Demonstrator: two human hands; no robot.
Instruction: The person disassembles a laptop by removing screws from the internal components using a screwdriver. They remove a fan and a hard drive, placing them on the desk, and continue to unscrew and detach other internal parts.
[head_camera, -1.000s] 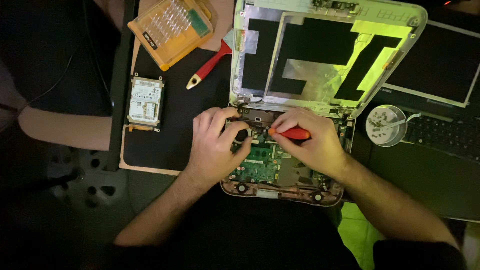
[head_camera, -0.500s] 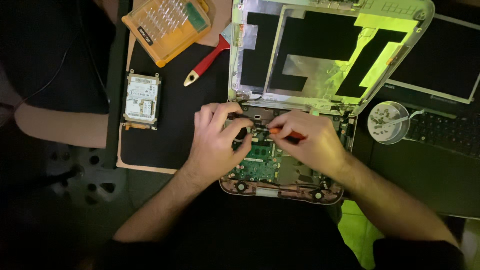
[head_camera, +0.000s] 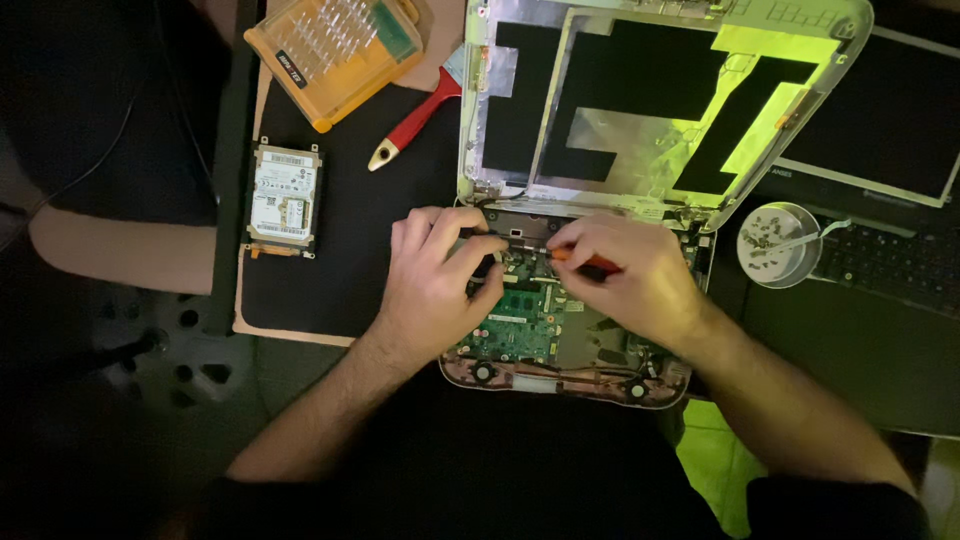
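Observation:
An opened small laptop lies in front of me with its green circuit board exposed and its lid tipped back. My right hand grips a small orange-handled screwdriver, tip pointing left toward the hinge strip at the back of the base. My left hand rests on the left part of the base, fingers curled against the hinge strip and the board's edge. Both hands cover much of the board.
On the black mat to the left lie a hard drive and a red-handled brush. An orange screwdriver-bit case sits at the back left. A small round dish of screws stands on a second laptop at right.
My left fingers have shifted slightly along the hinge strip, and the screwdriver tip has edged left. The view has moved a little; other things lie as before.

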